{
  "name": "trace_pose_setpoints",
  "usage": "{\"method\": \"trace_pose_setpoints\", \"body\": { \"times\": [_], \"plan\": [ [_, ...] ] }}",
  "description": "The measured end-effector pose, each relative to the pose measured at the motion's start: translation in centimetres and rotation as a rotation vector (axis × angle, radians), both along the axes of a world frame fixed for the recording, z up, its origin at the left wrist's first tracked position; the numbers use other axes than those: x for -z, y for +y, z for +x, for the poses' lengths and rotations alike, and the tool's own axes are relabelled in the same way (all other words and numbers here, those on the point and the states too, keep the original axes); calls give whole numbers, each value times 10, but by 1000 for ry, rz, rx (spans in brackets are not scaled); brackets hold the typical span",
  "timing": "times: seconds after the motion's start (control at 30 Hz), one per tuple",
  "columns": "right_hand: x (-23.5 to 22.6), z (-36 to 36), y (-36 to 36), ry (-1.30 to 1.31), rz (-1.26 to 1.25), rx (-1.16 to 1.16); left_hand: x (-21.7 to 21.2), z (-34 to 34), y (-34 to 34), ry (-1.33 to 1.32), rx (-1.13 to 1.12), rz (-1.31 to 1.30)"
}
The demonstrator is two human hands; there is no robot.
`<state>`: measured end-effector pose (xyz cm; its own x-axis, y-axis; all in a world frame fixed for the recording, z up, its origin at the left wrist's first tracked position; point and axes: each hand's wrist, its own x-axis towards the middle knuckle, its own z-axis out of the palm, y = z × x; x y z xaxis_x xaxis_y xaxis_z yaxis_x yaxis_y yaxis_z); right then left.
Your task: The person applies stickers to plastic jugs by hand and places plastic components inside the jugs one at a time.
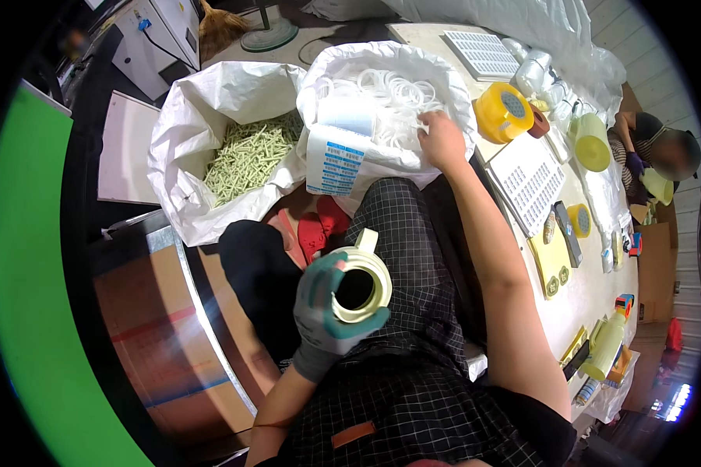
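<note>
My left hand (323, 303), in a grey and green glove, is closed around a pale green jug body (379, 274) above my lap. The jug's round mouth faces up and shows a dark inside, and its handle points away from me. My right hand (442, 140), bare, is at the right side of a white sack (458, 93) full of translucent white rings (389, 89). Its fingers are bent inward at the rings, and whatever they pinch is too small to make out. A roll of white labels with blue print (337, 159) hangs over the sack's near edge.
Left of the rings stands a white sack (175, 140) of pale green screw-like pieces (253, 156). The table (537, 319) at right carries yellow tape rolls (502, 113), label sheets (526, 183) and a green jug (606, 346). Another person (646, 152) sits beyond it. Cardboard boxes (163, 335) stand at left.
</note>
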<state>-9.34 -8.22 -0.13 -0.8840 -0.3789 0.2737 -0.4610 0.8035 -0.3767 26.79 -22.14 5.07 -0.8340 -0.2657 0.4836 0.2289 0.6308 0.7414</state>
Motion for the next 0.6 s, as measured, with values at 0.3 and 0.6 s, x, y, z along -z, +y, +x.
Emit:
{"method": "trace_pose_setpoints", "body": {
  "times": [0.3, 0.6],
  "plan": [
    [-23, 15, 20, -99, -116, -28, 2, -3, 1, -69, -29, -279],
    [-110, 189, 14, -99, -197, -980, 0, -16, -8, 18, -19, -419]
  ]
}}
